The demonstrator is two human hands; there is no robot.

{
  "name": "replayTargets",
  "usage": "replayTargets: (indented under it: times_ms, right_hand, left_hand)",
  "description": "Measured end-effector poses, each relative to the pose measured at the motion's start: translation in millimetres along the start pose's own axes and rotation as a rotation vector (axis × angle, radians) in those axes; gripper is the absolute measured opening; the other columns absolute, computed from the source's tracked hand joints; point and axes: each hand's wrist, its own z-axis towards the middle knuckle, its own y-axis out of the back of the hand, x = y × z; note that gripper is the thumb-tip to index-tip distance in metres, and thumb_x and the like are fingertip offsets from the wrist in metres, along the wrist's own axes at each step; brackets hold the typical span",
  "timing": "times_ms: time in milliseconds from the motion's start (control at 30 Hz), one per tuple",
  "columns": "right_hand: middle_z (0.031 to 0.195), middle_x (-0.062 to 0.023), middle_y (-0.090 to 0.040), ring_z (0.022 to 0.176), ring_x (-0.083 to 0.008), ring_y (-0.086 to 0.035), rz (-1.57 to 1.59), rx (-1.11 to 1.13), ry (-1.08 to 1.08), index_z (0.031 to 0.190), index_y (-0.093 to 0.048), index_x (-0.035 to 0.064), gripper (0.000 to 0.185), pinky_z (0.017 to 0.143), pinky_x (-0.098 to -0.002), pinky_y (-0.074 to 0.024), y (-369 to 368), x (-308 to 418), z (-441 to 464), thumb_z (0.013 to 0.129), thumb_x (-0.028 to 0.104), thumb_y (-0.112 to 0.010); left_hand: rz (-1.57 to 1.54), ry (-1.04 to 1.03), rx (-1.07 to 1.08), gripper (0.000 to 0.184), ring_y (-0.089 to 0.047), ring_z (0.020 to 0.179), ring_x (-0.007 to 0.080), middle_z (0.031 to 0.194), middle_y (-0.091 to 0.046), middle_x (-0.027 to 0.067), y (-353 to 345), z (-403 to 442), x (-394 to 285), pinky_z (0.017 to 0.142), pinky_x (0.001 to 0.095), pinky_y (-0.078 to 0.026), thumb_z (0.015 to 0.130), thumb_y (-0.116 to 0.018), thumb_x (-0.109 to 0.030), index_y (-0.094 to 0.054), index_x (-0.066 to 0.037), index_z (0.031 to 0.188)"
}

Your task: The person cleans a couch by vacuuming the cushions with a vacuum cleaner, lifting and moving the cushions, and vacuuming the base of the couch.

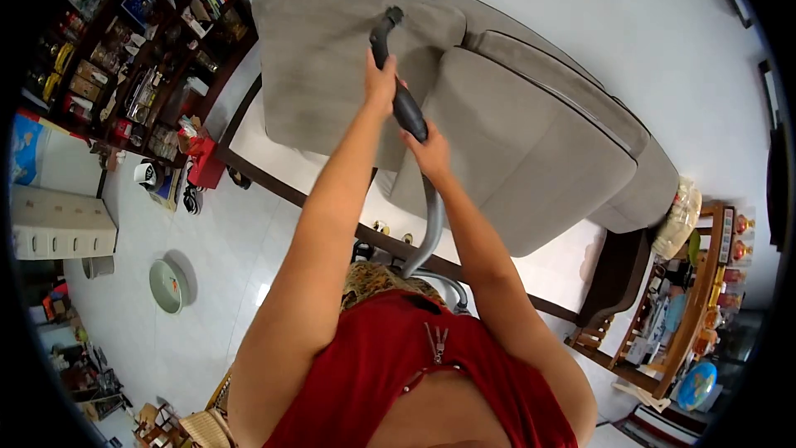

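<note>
Holds vacuum handle [407, 111] in both hands; wraps left hand [381, 85] round upper part, nearer to brush [394, 16], and closes right hand [429, 153] round lower end, next to grey hose [434, 220]; has brush just beyond left hand, over sofa cushion [323, 66], touching or just above, cannot tell which; points handle forward, away from body, with long axis running from right hand past left hand, leaning a bit left, then bending right at brush end; has hose running from right hand back toward body; has second cushion [531, 149] to right of left hand
</note>
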Motion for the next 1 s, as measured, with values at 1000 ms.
replayTargets:
  times_ms: [1000]
  right_hand:
    - [0.079,-0.0211,-0.071,0.076,-0.0431,-0.069,-0.679,0.281,-0.026,0.123,-0.059,0.0102,0.063,0.068,-0.0516,-0.0538,77,-8,-37,0.08,0.055,-0.073]
  left_hand:
    - [-0.356,0.152,-0.11,0.048,-0.054,0.066,0.0159,0.084,-0.052,0.0039,15,-64,91,0.059,0.0345,-0.052,0.097,-0.06,-0.019,-0.037,-0.015,0.139]
